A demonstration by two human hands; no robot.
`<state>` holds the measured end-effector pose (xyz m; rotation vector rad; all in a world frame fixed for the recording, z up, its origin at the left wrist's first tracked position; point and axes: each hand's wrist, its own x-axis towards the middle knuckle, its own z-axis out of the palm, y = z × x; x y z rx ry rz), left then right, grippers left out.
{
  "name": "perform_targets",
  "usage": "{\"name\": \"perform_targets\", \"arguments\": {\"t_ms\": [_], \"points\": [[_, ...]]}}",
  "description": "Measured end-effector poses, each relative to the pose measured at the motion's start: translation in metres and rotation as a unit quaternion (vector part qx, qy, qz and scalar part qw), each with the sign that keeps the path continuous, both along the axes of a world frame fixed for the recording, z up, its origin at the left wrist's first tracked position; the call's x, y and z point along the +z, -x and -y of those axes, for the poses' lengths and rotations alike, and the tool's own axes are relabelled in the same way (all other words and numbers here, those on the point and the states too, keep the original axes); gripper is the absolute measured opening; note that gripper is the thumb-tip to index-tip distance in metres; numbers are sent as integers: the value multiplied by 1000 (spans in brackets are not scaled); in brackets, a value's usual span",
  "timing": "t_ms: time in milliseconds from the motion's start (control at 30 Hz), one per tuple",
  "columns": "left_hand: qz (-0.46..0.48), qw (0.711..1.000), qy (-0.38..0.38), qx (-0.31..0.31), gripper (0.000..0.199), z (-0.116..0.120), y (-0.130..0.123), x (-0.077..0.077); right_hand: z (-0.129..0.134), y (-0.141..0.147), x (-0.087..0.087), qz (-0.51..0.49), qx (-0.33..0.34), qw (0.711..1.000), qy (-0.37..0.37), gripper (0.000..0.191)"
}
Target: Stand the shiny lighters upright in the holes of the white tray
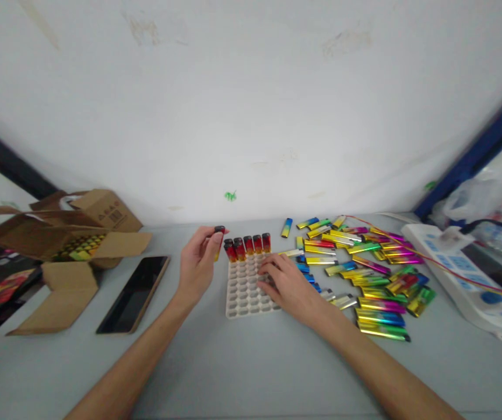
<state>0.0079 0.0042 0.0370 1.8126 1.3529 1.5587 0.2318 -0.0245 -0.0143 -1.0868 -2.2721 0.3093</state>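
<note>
My left hand (197, 262) is closed on a red-and-yellow lighter (219, 239) with a black top, held upright just left of a white tray (237, 313) of small cells. Along the tray's far edge stands a row of several red-and-yellow lighters (248, 245), black tops up. Over the tray's right side rests my right hand (289, 287), fingers bent and apart, thumb separate, with nothing visible in it. It covers part of the cells. Close to its right lies a loose pile of shiny multicoloured lighters (365, 279).
A white power strip (456, 274) with a plug and a red-yellow wire lies at the right. On the left are a phone (135, 294) and an open cardboard box (65, 291) with lighters (82, 245) inside. A white wall (251, 116) closes the table's back.
</note>
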Motion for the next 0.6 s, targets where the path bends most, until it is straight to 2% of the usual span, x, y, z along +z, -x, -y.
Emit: {"name": "perform_targets", "arguments": {"t_ms": [133, 300, 367, 600], "points": [[-26, 999, -22, -42, 26, -1, -1, -7, 0, 1, 2, 9, 0, 1000, 4, 12], [-160, 979, -97, -76, 17, 1, -4, -5, -1, 1, 4, 26, 5, 1000, 0, 11], [-187, 970, -122, -91, 14, -1, -6, -6, 0, 1, 5, 30, 7, 1000, -1, 10], [-232, 961, -122, -92, 15, -18, -6, -19, 2, 3, 6, 35, 14, 999, 0, 11]]}}
